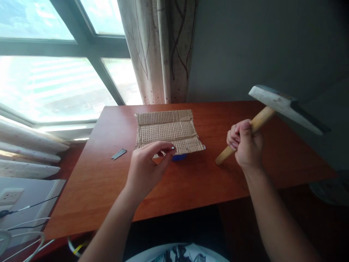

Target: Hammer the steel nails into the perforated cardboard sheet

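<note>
In my right hand (247, 143) is a hammer (261, 118), gripped round its wooden handle with the metal head raised up and to the right, off the table. My left hand (149, 160) pinches a nail (172, 148) between thumb and forefinger; only its round, pale head shows. That hand is over the near edge of a brown cardboard sheet (166, 130) covered in rows of small holes. Part of something blue (179, 157) peeks out below the sheet's near edge. To the left, several loose nails (119, 154) lie together on the table.
The reddish-brown wooden table (180, 189) stands against a dark wall (245, 47). A window (54, 83) and patterned curtains (147, 51) are at the back left. White and black cables (24, 225) hang near a wall socket (11, 197) at the lower left.
</note>
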`<action>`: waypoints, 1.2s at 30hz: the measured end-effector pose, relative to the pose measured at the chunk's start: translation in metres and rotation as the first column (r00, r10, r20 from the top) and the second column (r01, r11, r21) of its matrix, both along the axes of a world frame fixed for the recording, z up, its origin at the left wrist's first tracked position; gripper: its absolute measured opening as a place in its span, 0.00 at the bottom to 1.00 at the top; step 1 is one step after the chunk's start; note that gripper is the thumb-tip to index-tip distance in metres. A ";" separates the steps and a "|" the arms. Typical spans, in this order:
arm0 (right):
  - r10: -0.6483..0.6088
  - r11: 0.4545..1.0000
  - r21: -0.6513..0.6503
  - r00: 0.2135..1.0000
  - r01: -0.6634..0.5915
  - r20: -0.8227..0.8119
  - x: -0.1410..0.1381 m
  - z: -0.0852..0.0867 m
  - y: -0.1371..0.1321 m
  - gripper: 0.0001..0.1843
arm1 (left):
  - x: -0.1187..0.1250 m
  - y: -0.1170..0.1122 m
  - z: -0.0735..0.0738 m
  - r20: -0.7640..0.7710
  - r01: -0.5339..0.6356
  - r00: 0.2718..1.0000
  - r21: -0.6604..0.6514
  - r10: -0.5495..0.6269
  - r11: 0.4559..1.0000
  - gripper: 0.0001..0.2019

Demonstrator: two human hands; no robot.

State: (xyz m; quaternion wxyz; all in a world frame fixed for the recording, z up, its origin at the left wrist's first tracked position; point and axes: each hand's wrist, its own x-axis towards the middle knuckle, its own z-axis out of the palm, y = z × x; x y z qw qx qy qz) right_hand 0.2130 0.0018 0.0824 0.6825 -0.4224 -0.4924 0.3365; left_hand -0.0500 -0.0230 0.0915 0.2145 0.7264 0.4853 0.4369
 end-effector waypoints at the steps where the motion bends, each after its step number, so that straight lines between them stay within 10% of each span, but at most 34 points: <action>1: -0.007 1.000 -0.001 1.000 0.007 -0.004 0.000 0.000 0.000 0.23 | 0.007 0.003 -0.001 -0.029 0.011 1.000 0.018 -0.010 1.000 0.02; 36: -0.039 0.999 0.003 0.999 0.039 -0.006 -0.003 -0.001 0.000 0.24 | 0.033 0.016 -0.032 -0.197 0.015 0.980 0.084 0.002 0.996 0.07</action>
